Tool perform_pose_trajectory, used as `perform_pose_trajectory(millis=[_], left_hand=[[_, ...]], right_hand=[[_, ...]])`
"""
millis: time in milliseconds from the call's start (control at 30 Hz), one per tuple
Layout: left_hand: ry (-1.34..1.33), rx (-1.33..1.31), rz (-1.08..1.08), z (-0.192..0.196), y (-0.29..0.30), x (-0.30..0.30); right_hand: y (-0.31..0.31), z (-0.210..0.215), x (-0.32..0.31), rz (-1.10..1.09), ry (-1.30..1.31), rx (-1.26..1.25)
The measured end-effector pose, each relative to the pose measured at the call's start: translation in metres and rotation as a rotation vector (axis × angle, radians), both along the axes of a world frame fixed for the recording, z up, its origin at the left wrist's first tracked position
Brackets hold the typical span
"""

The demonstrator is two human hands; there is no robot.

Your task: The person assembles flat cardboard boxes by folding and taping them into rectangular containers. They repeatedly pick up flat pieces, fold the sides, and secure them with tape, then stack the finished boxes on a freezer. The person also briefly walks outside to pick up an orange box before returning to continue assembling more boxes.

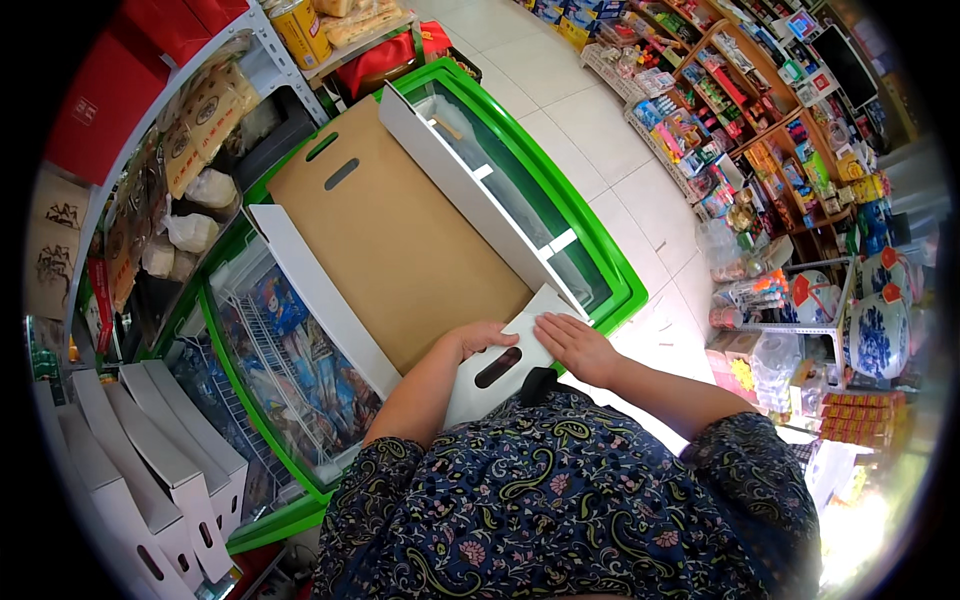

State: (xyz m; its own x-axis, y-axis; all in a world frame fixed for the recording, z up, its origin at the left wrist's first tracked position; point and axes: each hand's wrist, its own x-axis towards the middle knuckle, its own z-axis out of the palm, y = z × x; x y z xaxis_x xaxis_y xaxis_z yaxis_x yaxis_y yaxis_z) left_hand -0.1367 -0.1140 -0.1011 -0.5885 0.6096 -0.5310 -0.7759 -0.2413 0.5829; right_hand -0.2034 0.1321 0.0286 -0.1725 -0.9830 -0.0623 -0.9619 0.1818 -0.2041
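Observation:
A cardboard box [400, 230], brown inside and white outside, lies partly unfolded on a green-framed chest freezer. Its long left and right sides stand up, while the far end lies flat with two handle slots. The white near end panel [465, 395], with an oval handle hole, is close to my body. My left hand [475, 338] grips this panel's upper edge beside the hole, thumb showing and the other fingers partly hidden. My right hand [580, 347] rests flat on the panel's right corner, fingers stretched out.
The freezer's green rim [622, 285] surrounds glass lids over wire baskets of packaged goods. Several folded white cartons [170, 470] stand at the lower left. Shelves with bagged goods [190, 220] rise close on the left. Tiled floor [640, 225] and stocked racks [740, 110] lie to the right.

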Motion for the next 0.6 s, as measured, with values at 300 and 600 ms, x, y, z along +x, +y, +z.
perform_pose_trajectory(millis=[300,600], left_hand=[[0.296,-0.409,0.000,0.004,0.003,0.019],[0.793,-1.648,0.058,0.123,0.048,0.177]], right_hand=[[-0.019,-0.032,-0.012,0.181,0.177,-0.013],[-0.042,-0.037,-0.026,0.190,-0.161,0.548]])
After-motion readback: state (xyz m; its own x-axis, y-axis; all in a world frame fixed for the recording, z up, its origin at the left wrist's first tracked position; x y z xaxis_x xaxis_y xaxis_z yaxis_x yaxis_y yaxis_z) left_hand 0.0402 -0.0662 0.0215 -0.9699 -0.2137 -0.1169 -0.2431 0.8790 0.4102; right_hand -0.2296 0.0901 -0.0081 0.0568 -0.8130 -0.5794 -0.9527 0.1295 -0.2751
